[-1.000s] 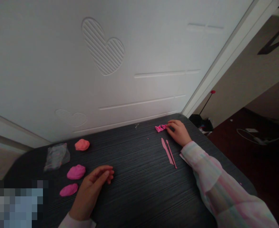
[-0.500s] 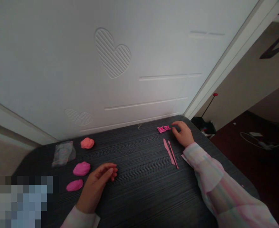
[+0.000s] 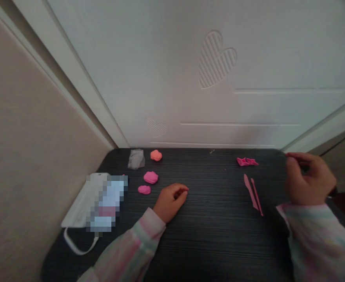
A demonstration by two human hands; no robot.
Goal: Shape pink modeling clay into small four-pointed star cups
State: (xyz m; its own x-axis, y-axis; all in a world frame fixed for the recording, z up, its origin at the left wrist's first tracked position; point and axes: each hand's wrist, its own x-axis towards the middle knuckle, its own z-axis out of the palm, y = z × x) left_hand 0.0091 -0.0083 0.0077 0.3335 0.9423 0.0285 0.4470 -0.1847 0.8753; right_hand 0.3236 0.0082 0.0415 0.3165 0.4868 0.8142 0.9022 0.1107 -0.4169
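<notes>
In the head view, the left hand (image 3: 171, 203) rests on the table (image 3: 207, 246) just below the centre of the frame, fingers loosely curled with a small gap at the thumb and nothing visible in them. The right hand (image 3: 310, 178), at the right of the frame, has its thumb drawn up to its bent fingertips; whether they pinch anything small, I cannot tell.

Left of centre lie an orange lump (image 3: 156, 155), a large pink lump (image 3: 151, 177) and, lowest, a small pink lump (image 3: 144, 190), with a clear bag (image 3: 136, 159) beside the orange one. Right of centre are two pink pieces (image 3: 247, 161), with a knife (image 3: 250, 192) and a stick (image 3: 257, 197) side by side below them.

As far as done goes, the material is out and sorted by colour, and the tools are laid ready. The lumps look rough and uncut, and neither tool is in use, so I judge most of the handwork is left.
</notes>
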